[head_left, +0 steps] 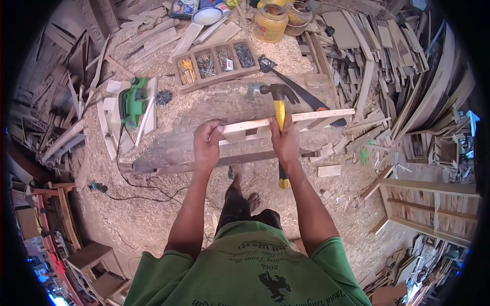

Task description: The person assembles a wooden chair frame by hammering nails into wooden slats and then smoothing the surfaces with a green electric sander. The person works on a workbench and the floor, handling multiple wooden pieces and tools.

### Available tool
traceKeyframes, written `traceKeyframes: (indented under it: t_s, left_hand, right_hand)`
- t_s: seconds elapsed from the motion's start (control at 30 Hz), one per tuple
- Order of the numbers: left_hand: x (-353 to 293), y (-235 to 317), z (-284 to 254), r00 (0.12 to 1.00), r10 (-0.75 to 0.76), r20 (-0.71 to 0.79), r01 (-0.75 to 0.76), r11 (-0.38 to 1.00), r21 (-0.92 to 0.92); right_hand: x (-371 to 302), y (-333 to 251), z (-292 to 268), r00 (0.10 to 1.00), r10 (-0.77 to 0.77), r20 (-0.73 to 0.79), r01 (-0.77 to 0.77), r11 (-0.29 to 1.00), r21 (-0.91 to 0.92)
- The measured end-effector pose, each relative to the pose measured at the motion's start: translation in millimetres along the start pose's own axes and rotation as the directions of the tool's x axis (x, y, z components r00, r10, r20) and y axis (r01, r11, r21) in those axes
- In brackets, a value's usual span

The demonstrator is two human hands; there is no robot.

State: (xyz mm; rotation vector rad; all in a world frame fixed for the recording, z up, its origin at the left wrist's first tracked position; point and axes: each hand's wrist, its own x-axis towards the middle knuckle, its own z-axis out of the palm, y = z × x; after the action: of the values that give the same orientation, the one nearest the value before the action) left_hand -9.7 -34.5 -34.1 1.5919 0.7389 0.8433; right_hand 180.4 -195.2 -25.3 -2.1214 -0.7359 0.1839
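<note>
My left hand (207,143) is closed around the left end of a pale wooden strip (321,115), which lies nearly level across my front, its right end a little higher. Along the strip small dark spots show, and more wood sits just beneath it. My right hand (286,143) grips a claw hammer (279,104) against the strip's middle. The hammer stands upright, its dark head beyond the strip and its yellow and black handle passing down past my wrist. Part of the handle is hidden by my hand.
Ahead is a wooden workbench (178,122) strewn with shavings. On it are a divided box (212,76) of nails and a green power planer (135,104) at left, its cord hanging down. A jar (270,25) stands at the back; scrap wood (357,46) piles up at right.
</note>
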Motion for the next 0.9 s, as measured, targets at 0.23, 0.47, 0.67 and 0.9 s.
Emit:
traceKeyframes:
  t_s: [0.23,0.47,0.67,0.9]
  left_hand:
    - [10.1,0.4,-1.2,0.989,0.139,0.047,-0.143,0.985,0.095]
    - [5.5,10.1,1.8,0.978,0.207,-0.001,-0.202,0.953,0.226]
    - [3.4,3.2,-4.1,0.944,0.33,0.002,-0.3,0.858,0.416]
    - [0.5,-1.1,-3.2,0.925,0.379,0.016,-0.358,0.858,0.369]
  right_hand:
    - [-60.9,-72.1,-42.4,0.983,-0.006,0.181,-0.003,0.999,0.047]
    - [-92.3,-124.9,-63.2,0.863,-0.502,0.046,0.503,0.864,-0.011]
    - [-89.3,-131.4,-56.2,0.904,-0.282,0.32,0.379,0.875,-0.301]
    - [-107.3,-134.9,-54.4,0.906,-0.389,0.166,0.418,0.884,-0.208]
